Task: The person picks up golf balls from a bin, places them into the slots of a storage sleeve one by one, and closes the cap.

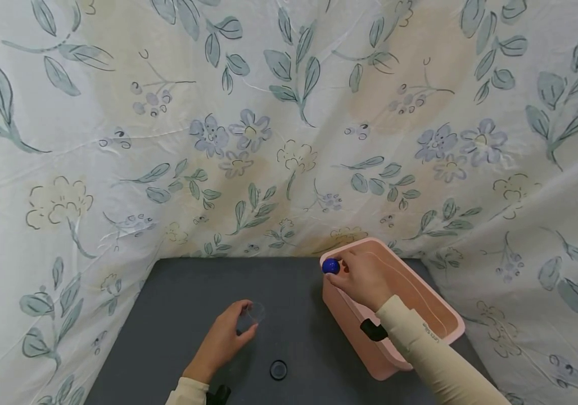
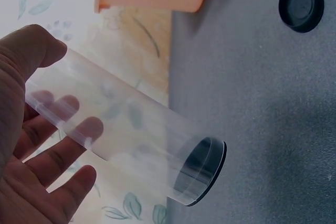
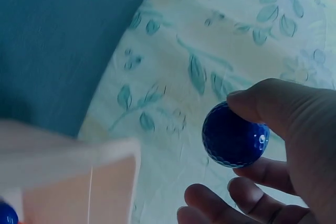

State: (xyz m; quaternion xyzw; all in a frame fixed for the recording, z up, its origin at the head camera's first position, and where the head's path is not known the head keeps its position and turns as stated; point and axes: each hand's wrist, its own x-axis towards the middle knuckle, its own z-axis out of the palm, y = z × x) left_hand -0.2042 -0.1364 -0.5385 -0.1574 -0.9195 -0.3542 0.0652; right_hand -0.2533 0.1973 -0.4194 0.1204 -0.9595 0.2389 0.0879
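A clear plastic tube (image 2: 131,114) with a black end is in my left hand (image 1: 220,342), gripped near its upper end between thumb and fingers. In the left wrist view the tube slants down over the table, and no ball shows inside. My right hand (image 1: 367,280) pinches a dimpled blue golf ball (image 3: 235,136) between thumb and finger. The head view puts that ball by the far left corner of the pink bin (image 1: 347,329), at rim height or above. Inside the bin, another blue ball (image 3: 7,214) shows at the edge of the right wrist view.
A round black cap (image 1: 278,370) lies on the dark grey table (image 1: 188,287), to the right of my left hand. The bin stands on the table's right side. Floral cloth (image 1: 248,140) hangs behind the table and along both sides.
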